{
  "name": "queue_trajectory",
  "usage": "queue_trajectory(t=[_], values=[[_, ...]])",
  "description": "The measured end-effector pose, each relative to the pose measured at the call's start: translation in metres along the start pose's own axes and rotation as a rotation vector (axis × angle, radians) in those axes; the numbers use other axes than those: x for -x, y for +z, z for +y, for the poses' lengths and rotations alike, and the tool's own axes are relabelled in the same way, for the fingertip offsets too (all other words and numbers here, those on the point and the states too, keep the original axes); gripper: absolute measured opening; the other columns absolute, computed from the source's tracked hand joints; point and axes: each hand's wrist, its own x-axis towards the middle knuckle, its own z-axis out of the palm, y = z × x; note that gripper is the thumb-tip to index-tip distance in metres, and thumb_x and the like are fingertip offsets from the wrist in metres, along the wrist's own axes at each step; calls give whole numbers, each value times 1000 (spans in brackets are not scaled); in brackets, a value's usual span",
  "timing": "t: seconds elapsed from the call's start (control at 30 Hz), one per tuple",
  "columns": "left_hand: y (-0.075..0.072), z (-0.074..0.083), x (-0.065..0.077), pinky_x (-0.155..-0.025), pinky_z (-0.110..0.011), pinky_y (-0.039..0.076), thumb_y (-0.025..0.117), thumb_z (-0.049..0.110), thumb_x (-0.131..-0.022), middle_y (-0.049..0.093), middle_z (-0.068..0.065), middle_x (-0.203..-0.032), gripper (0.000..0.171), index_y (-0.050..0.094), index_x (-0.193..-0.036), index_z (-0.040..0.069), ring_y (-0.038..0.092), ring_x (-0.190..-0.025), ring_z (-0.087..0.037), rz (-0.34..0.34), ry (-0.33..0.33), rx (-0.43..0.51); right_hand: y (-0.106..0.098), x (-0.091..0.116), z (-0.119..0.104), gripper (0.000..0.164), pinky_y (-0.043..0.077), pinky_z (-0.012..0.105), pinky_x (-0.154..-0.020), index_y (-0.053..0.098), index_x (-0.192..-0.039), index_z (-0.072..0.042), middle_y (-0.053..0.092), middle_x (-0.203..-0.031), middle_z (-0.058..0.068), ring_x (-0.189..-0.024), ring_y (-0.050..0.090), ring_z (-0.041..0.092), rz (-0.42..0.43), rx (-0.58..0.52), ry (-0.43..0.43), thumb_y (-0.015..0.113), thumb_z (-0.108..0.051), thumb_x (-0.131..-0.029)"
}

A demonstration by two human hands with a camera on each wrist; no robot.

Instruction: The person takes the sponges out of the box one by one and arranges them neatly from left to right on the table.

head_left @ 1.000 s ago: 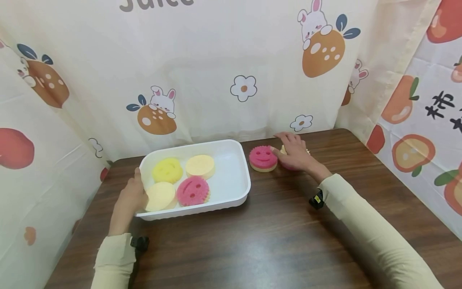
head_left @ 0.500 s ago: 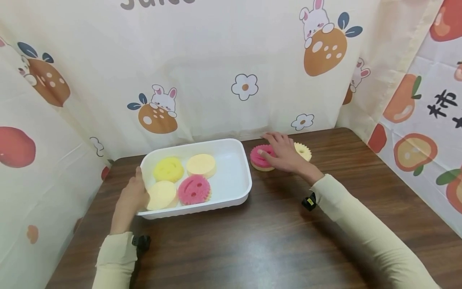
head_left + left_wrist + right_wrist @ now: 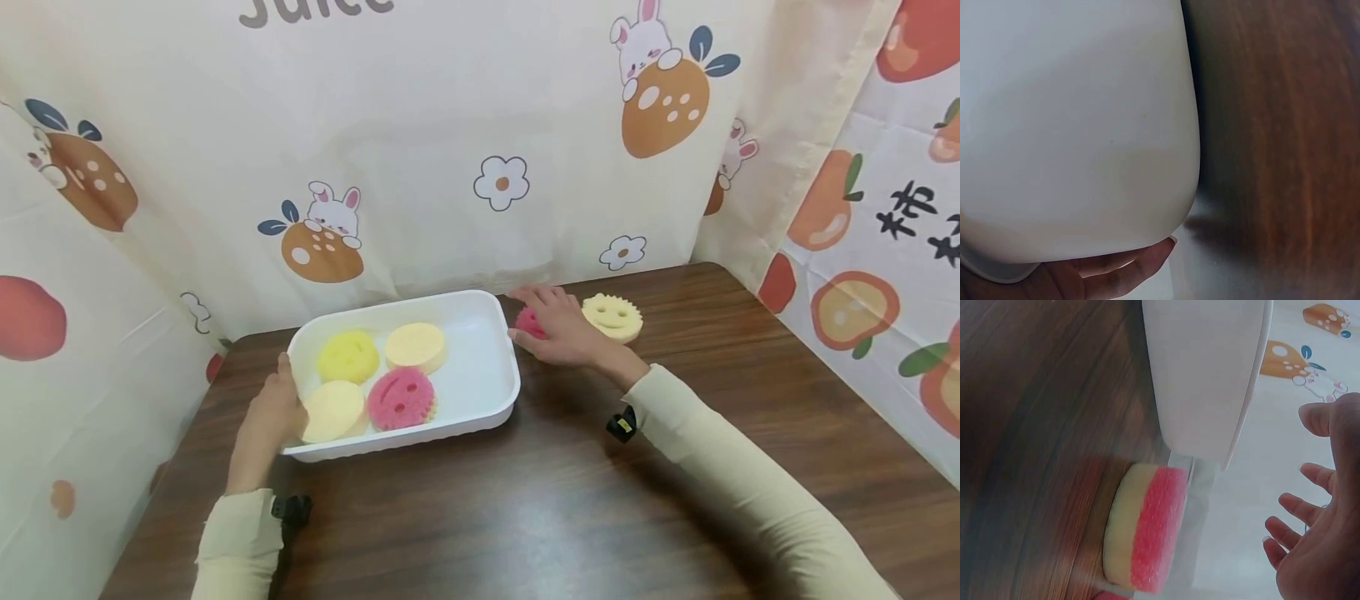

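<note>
My left hand [image 3: 272,414] grips the left end of a white plastic tray [image 3: 472,427]; its fingers [image 3: 1127,274] lie along the tray's outer wall in the left wrist view. Extended and spread, the fingers of my right hand [image 3: 564,332] are over a round pink smiley sponge [image 3: 530,322], close to the tray's right rim. That sponge, partly hidden by the hand in the head view, shows pink and cream layers [image 3: 1147,528] in the right wrist view, lying below the hand [image 3: 1316,544]. To its right is a cream smiley sponge [image 3: 612,317] with a toothed edge.
Inside the tray lie a yellow smiley sponge [image 3: 348,357], a pink smiley sponge [image 3: 401,397] and two pale round sponges [image 3: 415,346]. The brown wooden table [image 3: 465,517] meets a printed curtain [image 3: 435,167] at the back.
My right hand has moved left from the cream sponge to above the pink one, near the tray's rim, uncovering the cream sponge. The left hand and tray stay in place.
</note>
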Motion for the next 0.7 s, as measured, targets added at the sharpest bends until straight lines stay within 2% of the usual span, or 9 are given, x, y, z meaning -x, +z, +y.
queue_trajectory(t=[0.23,0.47,0.7], values=[[-1,0,1,-94,-67,45,53,2,-86,30,-50,-137,95,-15,-151,-13,53,-101,-51,-1,12,0,4,-3,-14,65,29,62,-113,38,-150,-22,38,-153,7,-139,35,34,-42,13,1,59,-45,-94],[-4,1,0,-101,-67,41,54,0,-85,32,-49,-137,96,-14,-150,-14,49,-112,-57,-14,-2,-9,6,-4,-26,67,34,57,-111,37,-150,-21,35,-156,8,-136,38,34,-77,12,-50,61,-46,-93],[-3,1,0,-101,-67,41,55,-1,-84,32,-49,-138,96,-14,-151,-14,49,-113,-56,-13,-3,-8,12,-6,-34,71,29,59,-117,36,-152,-24,32,-159,7,-144,31,32,-124,19,-37,64,-46,-91]])
